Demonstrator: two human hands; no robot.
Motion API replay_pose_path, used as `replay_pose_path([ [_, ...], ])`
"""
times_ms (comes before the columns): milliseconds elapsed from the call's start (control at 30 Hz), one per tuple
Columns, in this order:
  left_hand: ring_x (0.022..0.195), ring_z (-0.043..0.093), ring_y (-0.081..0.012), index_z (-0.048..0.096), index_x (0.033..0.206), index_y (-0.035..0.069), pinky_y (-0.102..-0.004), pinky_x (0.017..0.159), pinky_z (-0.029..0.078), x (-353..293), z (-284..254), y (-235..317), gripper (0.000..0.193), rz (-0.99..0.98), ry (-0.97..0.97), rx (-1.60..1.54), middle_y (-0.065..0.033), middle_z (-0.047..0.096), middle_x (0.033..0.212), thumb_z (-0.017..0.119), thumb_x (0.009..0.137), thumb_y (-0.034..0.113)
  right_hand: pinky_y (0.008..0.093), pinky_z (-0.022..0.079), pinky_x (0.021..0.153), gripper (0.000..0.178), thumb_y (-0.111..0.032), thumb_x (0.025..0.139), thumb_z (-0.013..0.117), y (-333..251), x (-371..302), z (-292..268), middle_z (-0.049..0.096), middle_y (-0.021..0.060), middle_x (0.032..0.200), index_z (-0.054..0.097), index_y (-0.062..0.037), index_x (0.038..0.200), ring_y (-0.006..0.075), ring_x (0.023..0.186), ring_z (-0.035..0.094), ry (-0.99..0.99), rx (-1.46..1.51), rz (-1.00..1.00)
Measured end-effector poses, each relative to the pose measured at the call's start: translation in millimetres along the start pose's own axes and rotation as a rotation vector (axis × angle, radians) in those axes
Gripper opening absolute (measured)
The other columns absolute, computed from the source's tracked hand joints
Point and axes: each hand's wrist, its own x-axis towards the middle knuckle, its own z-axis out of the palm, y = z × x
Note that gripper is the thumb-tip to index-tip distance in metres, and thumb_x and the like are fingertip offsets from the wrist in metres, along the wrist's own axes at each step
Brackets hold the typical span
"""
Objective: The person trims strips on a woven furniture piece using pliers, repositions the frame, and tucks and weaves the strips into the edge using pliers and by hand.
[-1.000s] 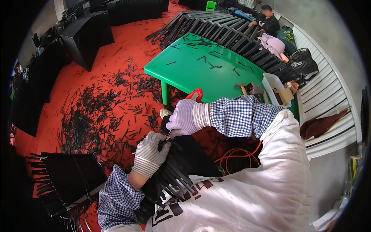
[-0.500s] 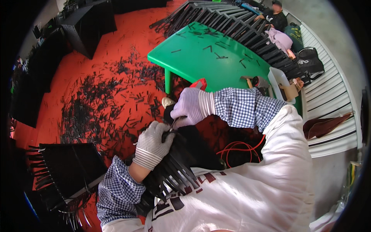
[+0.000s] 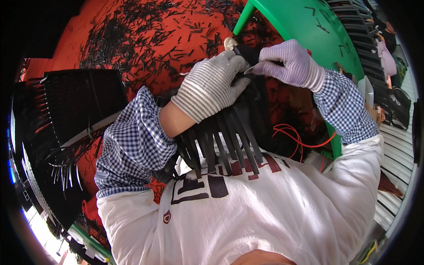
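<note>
My left hand (image 3: 211, 86), in a grey-and-white striped knit glove, is closed over the far end of a dark piece on my lap. Several flat black strips (image 3: 210, 148) hang from that piece toward my white shirt. Close by on the right, my right hand (image 3: 289, 64), in a purple striped glove, pinches a small thin metal tool (image 3: 250, 69). Its tip points at the left fingertips, and its full shape is hidden by the fingers. What exactly the left fingers grip is hidden under the glove.
Black strip offcuts (image 3: 141, 26) litter the red floor (image 3: 172, 48). A green table (image 3: 304, 26) stands at the far right. On the left is a black panel (image 3: 86, 99) with loose strip ends. A red cable (image 3: 298, 134) curls beside my lap; dark frames (image 3: 355, 26) are stacked beyond the table.
My view has tilted down and turned, so both hands appear higher and farther right. My right hand has drawn slightly apart from the left, with the metal tool still in it.
</note>
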Motion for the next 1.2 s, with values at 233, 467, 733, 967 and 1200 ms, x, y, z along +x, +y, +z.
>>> replay_pose_path([
  [233, 0.086, 0.070, -0.0333, 0.070, 0.104, 0.002, -0.0404, 0.077, 0.058, -3.2, 4.6, -2.7, 0.028, 0.028, 0.010, -0.016, -0.0146, 0.067, 0.096, 0.079, 0.085, 0.020, 0.0275, 0.045, 0.059, 0.027, -0.031, 0.097, 0.074, 3.0, -15.8, -8.3, 0.058, 0.0008, 0.067, 0.075, -0.0046, 0.102, 0.0069, 0.060, 0.048, 0.166, 0.084, 0.177],
  [467, 0.087, 0.071, -0.0316, 0.070, 0.104, 0.003, -0.0383, 0.078, 0.058, -8.0, 5.7, -4.2, 0.028, 0.034, 0.041, -0.023, -0.0142, 0.070, 0.096, 0.081, 0.085, 0.020, 0.0240, 0.048, 0.067, 0.024, -0.026, 0.093, 0.078, -41.9, -47.5, 26.3, 0.065, -0.0028, 0.073, 0.074, -0.0045, 0.102, 0.0045, 0.067, 0.054, 0.246, 0.393, 0.516],
  [733, 0.083, 0.071, -0.0289, 0.071, 0.100, 0.001, -0.0363, 0.075, 0.058, -4.0, 5.8, -4.1, 0.025, 0.006, 0.022, -0.077, -0.0131, 0.070, 0.092, 0.082, 0.085, 0.019, 0.0265, 0.053, 0.075, 0.026, -0.019, 0.094, 0.076, -60.9, -59.0, 78.3, 0.071, 0.0023, 0.084, 0.072, 0.0004, 0.110, 0.0076, 0.079, 0.062, 0.346, 0.634, 0.708],
  [967, 0.079, 0.071, -0.0187, 0.074, 0.105, 0.002, -0.0306, 0.076, 0.059, -2.2, -1.0, -2.4, 0.027, -0.041, -0.029, -0.205, -0.0100, 0.074, 0.092, 0.083, 0.084, 0.016, 0.0183, 0.038, 0.052, 0.022, -0.019, 0.098, 0.072, -78.2, -54.5, 103.6, 0.066, -0.0036, 0.080, 0.072, -0.0020, 0.112, 0.0002, 0.061, 0.049, 0.513, 1.200, 0.815],
  [1200, 0.076, 0.069, -0.0097, 0.073, 0.112, 0.001, -0.0256, 0.071, 0.057, 0.9, -5.1, -11.1, 0.026, -0.160, -0.093, -0.367, -0.0064, 0.076, 0.090, 0.079, 0.089, 0.011, 0.0201, 0.045, 0.064, 0.016, -0.013, 0.095, 0.073, -66.9, -43.9, 106.5, 0.060, -0.0048, 0.075, 0.072, -0.0014, 0.106, 0.0015, 0.067, 0.049, 0.701, 0.667, 0.631],
])
